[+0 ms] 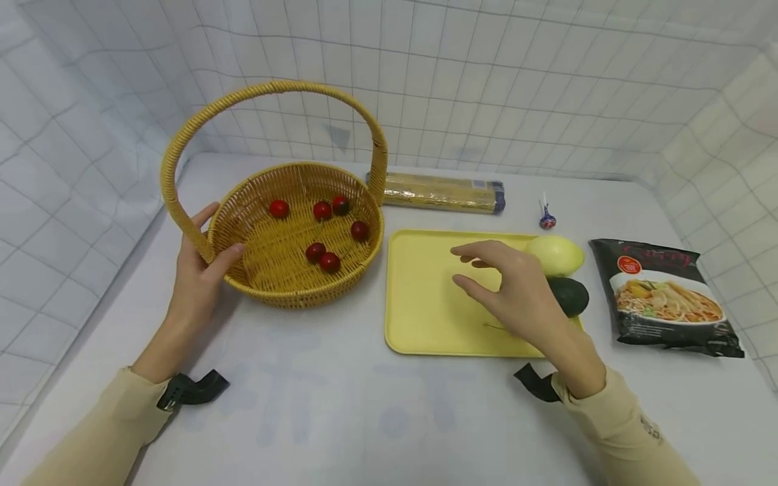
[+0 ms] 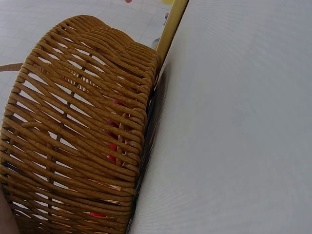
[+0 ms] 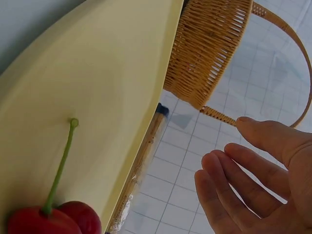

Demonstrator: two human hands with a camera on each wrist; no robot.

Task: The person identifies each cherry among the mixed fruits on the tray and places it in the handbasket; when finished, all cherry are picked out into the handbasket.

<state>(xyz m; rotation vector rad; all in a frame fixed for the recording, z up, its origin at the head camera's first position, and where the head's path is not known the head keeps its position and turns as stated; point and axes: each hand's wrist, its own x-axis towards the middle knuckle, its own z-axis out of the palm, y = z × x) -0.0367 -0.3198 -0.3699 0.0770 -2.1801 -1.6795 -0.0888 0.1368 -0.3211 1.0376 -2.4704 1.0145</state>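
Observation:
A yellow wicker basket [image 1: 298,295] with a tall arched handle stands on the left, several dark red cherries [image 1: 330,262] lying in it. My left hand [image 1: 200,277] grips its left rim beside the handle's foot, thumb over the inside. Over a pale yellow tray [image 1: 425,290] hovers my right hand [image 1: 516,283], fingers apart and slightly bent, nothing between them. Red cherries [image 3: 44,222], one with a green stem, rest on the tray in the right wrist view; the right hand mostly hides them in the head view. A yellow-green fruit [image 1: 554,255] and a dark green avocado-like fruit [image 1: 568,297] sit at the tray's right side.
Behind the tray lies a long gold-wrapped package [image 1: 440,194]. A wrapped lollipop [image 1: 548,219] lies at the back right, and a black noodle packet [image 1: 665,297] right of the tray. White gridded sheeting [image 1: 462,88] walls the table in at the back and sides.

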